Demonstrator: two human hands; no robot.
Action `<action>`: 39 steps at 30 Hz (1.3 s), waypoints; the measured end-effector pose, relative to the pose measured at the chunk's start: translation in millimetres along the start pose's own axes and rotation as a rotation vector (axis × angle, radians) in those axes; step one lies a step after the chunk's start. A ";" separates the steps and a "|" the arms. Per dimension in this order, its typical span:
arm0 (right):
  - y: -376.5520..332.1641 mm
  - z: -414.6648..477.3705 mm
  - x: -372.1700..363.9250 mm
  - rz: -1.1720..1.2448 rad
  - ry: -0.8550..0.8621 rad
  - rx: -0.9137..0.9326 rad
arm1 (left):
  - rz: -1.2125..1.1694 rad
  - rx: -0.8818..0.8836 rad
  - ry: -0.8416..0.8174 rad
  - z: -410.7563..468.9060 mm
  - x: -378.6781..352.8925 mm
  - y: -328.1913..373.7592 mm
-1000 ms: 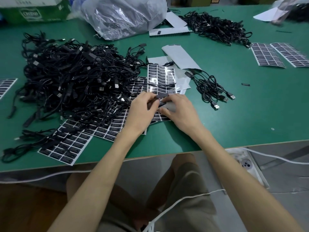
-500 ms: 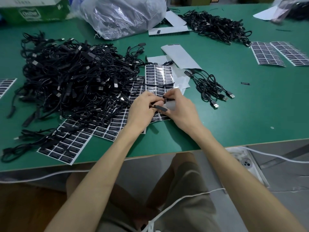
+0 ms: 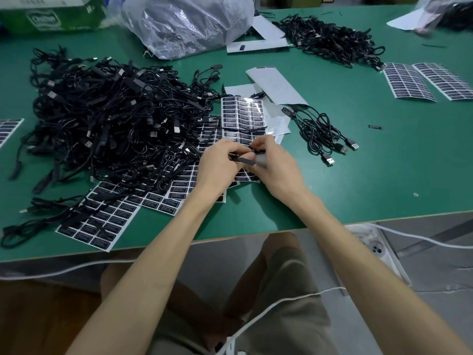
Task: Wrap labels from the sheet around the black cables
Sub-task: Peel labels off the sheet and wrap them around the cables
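My left hand and my right hand meet over the label sheets near the table's middle. Between their fingertips they pinch a short stretch of black cable with a dark label on it. The label sheet, rows of black stickers on white backing, lies just beyond my fingers. A large tangled heap of black cables covers the table to the left. A small bunch of cables with USB plugs lies to the right of my hands. Whether the label is fully closed round the cable is hidden by my fingers.
More label sheets lie at the front left, the far left edge and the back right. A clear plastic bag, a green carton and another cable pile stand at the back. Empty backing sheets lie nearby.
Both hands have shifted slightly away from me over the label sheet. The fingers have worked the cable piece between them, keeping hold of it throughout.
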State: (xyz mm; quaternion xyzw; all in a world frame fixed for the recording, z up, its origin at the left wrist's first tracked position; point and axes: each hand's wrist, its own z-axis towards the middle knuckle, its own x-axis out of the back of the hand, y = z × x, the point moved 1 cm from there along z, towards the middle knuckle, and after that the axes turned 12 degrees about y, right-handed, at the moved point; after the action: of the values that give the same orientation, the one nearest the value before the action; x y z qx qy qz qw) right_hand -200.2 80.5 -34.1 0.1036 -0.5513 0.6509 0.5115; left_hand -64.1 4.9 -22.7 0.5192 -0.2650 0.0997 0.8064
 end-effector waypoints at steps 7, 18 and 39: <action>-0.5 0.5 -0.9 0.031 -0.010 -0.012 | 0.053 0.043 0.043 -0.3 -5.1 2.3; -4.1 4.3 1.2 0.145 -0.039 0.005 | 0.083 0.012 0.063 -1.9 -5.0 4.8; -11.9 -3.3 16.7 0.232 0.050 0.107 | 0.000 0.013 0.057 -4.9 -4.8 2.3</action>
State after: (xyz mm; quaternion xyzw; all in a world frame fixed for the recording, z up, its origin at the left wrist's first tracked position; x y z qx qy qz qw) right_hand -197.1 90.9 -16.3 0.0501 -0.5112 0.7364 0.4403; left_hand -67.6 10.8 -25.0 0.5215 -0.2412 0.1165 0.8101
